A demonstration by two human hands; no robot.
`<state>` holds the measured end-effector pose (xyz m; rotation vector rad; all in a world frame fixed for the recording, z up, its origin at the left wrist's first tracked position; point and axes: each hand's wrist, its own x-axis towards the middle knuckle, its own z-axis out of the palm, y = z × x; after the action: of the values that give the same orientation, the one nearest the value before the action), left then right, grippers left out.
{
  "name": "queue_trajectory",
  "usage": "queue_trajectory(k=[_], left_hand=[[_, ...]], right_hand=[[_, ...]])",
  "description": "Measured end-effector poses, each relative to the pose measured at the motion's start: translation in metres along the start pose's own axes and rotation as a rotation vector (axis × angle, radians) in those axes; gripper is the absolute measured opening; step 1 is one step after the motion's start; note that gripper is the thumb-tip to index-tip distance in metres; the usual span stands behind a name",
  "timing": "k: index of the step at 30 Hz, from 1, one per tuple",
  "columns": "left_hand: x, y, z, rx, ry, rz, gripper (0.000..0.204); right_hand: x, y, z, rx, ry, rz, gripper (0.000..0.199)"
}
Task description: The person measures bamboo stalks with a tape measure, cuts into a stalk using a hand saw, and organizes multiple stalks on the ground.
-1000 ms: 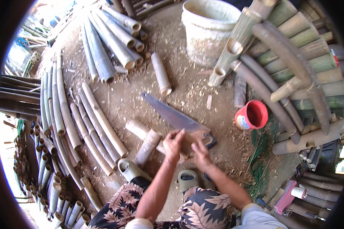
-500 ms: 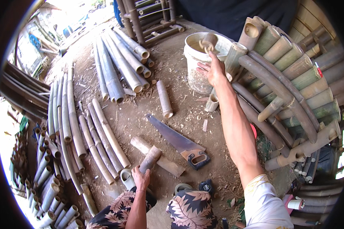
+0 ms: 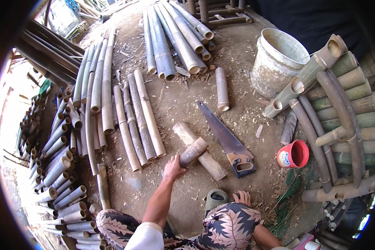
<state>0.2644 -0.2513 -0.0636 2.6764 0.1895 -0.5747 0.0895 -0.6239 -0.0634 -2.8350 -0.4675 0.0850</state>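
Note:
My left hand (image 3: 174, 168) is closed round the near end of a short bamboo piece (image 3: 194, 151). That piece rests tilted across a longer bamboo length (image 3: 212, 164) lying on the ground. My right hand (image 3: 243, 198) is partly hidden behind my patterned knee. Its fingers are spread, low over the ground, with nothing seen in them. Between the two hands and farther out lies a handsaw (image 3: 223, 133), its dark handle toward me. Another short bamboo piece (image 3: 222, 89) lies on the dirt beyond the saw.
Long bamboo poles (image 3: 171, 39) lie at the far side, and more (image 3: 141, 112) to the left. Cut bamboo (image 3: 58, 166) is stacked at the left edge. A white bucket (image 3: 260, 68), a red tub (image 3: 284, 155) and a bamboo stack (image 3: 341, 104) stand right.
My right hand has drawn back from the white bucket, where a short bamboo piece was at its mouth, to beside my knee. My left hand keeps its hold. The view has shifted.

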Motion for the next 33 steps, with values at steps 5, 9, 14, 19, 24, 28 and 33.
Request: queue_trajectory(k=[5, 9, 14, 19, 24, 28, 33], left_hand=[[-0.017, 0.004, 0.018, -0.767, 0.159, -0.159, 0.079], [0.003, 0.01, 0.017, -0.642, 0.453, -0.395, 0.088], [0.038, 0.03, 0.022, -0.275, 0.499, -0.361, 0.097], [0.04, 0.024, 0.023, -0.169, 0.525, -0.424, 0.098], [0.043, 0.052, 0.02, -0.209, 0.443, -0.424, 0.098], [0.032, 0.023, 0.011, -0.158, 0.449, -0.478, 0.098], [0.012, 0.038, -0.016, -0.573, 0.54, -0.234, 0.092]], right_hand=[[0.021, 0.008, -0.013, 0.116, -0.108, 0.156, 0.053], [0.117, 0.011, -0.031, 0.288, 0.089, 0.209, 0.052], [0.331, 0.048, -0.025, 0.296, 0.346, 0.248, 0.073], [0.481, 0.038, -0.005, 0.269, 0.153, 0.52, 0.095], [0.487, 0.08, 0.018, 0.374, 0.241, 0.612, 0.093], [0.419, -0.003, -0.019, 2.07, -0.107, 0.566, 0.076], [0.259, -0.066, -0.063, 2.116, -0.549, 0.125, 0.086]])
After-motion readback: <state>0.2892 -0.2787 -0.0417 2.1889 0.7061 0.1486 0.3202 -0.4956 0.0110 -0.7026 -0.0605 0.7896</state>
